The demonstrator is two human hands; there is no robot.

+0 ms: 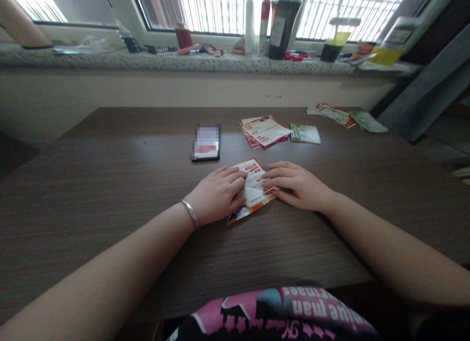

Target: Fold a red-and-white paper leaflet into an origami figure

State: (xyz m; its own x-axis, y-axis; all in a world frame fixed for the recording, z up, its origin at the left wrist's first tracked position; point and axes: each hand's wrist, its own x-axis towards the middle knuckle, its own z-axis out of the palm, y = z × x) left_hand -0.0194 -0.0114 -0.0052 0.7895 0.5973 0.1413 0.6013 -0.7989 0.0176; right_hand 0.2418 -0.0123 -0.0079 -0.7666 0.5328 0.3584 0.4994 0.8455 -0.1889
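A printed leaflet [254, 189] with red labels and a colourful lower edge lies on the brown table [110, 184] in front of me. My left hand [220, 191] rests flat over its left side, fingers stretched out, a silver bangle on the wrist. From the right, my right hand [299, 184] touches the leaflet's right edge with its fingers apart. Neither hand grips anything. Part of the leaflet is hidden under the left fingers. Beyond it lies a stack of similar leaflets [266, 130], slightly fanned.
A phone [206, 142] with a blurred screen lies behind my left hand. Right of the stack is a small green-and-white packet of paper [305, 133]; more folded leaflets [338, 115] lie at the back right. Bottles [284, 30] and small items stand on the windowsill [220, 64].
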